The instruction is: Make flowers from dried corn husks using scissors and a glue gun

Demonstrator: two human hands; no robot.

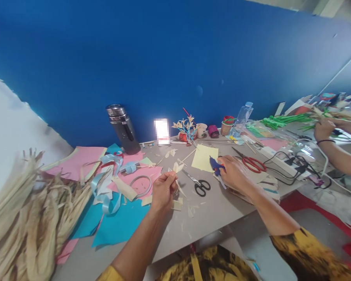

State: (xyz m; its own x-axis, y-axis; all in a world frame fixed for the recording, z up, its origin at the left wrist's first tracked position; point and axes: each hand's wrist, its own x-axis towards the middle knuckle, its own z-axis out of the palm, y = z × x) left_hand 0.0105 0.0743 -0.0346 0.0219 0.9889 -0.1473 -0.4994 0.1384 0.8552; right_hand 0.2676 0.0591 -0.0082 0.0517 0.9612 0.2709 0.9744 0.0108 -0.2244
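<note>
The left hand [163, 190] pinches a small husk flower on a thin stick [178, 171], held just above the counter [210, 210]. The right hand [233, 171] closes around a blue glue gun [217, 167], low over the counter beside a yellow paper sheet [204, 157]. Black-handled scissors [199, 185] lie between the hands. Red-handled scissors [253, 162] lie right of the gun. Dried husks [29, 218] pile at the far left. Another person's hand [324, 129] works at the far right.

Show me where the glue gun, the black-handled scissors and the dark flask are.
glue gun [216, 167]: head view, on its blue body.
black-handled scissors [201, 187]: head view, on a handle loop.
dark flask [124, 129]: head view, mid-body.
</note>
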